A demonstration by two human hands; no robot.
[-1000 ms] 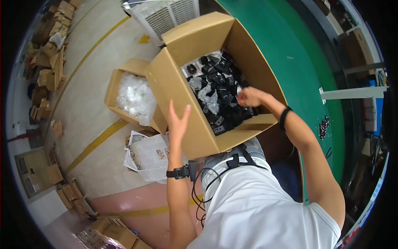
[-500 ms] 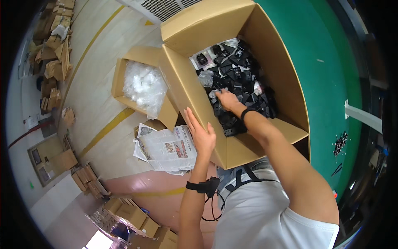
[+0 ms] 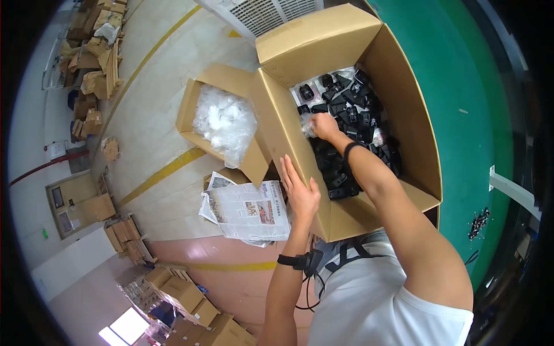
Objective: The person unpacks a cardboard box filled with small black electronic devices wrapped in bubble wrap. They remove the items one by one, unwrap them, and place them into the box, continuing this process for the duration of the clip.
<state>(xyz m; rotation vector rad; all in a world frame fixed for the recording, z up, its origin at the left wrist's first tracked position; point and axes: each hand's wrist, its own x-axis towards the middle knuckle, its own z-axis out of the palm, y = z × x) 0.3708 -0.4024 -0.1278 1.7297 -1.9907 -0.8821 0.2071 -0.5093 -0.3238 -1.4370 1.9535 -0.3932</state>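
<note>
A large cardboard box (image 3: 407, 109) stands open in front of me, its bottom covered with many small black plastic parts (image 3: 353, 112). My right hand (image 3: 326, 126) reaches inside, near the left wall, its fingers closed on a crumpled clear plastic bag (image 3: 307, 123). Part of the bag is hidden by the hand. Flat against the outside of the left wall lies my left hand (image 3: 300, 193), fingers stretched out and holding nothing.
Left of the big box, a smaller carton (image 3: 187, 106) holds clear plastic bags (image 3: 224, 118). Newspaper sheets (image 3: 245, 210) lie below it. A grey grille (image 3: 268, 17) stands beyond the box. Stacked cartons (image 3: 184, 291) are at the lower left.
My right hand has moved up along the left wall to the crumpled plastic bag and closed on it. The left hand still rests on the wall. The whole view has shifted slightly.
</note>
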